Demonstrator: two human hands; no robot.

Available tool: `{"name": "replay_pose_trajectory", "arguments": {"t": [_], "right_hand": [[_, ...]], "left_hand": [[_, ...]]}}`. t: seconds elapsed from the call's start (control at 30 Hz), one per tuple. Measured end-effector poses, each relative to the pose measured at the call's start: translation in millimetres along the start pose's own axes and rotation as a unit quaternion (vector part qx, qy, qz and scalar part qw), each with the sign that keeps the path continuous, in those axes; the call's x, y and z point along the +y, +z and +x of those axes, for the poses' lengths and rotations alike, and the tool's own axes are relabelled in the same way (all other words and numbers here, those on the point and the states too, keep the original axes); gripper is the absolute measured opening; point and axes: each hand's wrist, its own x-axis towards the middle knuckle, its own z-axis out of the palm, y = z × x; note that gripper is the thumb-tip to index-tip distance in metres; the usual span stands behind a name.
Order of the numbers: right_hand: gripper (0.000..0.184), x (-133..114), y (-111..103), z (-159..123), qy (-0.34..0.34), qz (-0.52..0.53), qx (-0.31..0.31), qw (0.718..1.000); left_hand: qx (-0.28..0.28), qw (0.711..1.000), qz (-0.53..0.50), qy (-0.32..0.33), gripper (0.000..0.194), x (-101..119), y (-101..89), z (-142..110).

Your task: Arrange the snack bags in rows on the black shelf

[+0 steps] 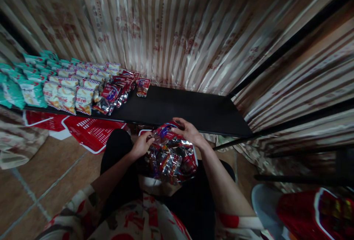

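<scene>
My left hand [142, 146] and my right hand [189, 132] both grip a shiny red and purple snack packet [167, 131], one at each side, fingers closed on its edges. Right under it, between my knees, a basket with a white rim [196, 155] is filled with similar foil packets [170, 160]. Beyond my hands runs a black shelf [177, 105]. On it, a row of red and purple packets [112, 92] leans together, and a single red packet [143, 86] stands by the back edge.
White snack bags [83, 100] and green bags [33, 92] fill the shelf's left end. Red baskets [91, 131] lie beneath it. Striped curtain [166, 22] hangs behind. Black poles [276, 44] cross at right, above a grey stool [265, 203] and another red basket [297, 210].
</scene>
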Motion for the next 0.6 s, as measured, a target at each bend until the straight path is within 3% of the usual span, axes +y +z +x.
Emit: {"name": "replay_pose_trajectory", "arguments": {"t": [0.27,0.43,0.6], "right_hand": [[0.061,14.7,29.1,5.7,0.053,0.181,0.05,0.981],[0.053,16.0,51.5,11.3,0.097,0.208,0.011,0.973],[0.044,10.1,72.4,20.0,0.08,0.212,-0.025,0.974]], "left_hand": [[0.059,0.976,-0.203,-0.05,0.013,-6.5,-8.5,12.6],[0.105,0.955,-0.26,-0.094,0.017,0.1,-16.0,19.0],[0.122,0.947,-0.284,-0.093,0.019,-2.1,-20.1,29.9]]}}
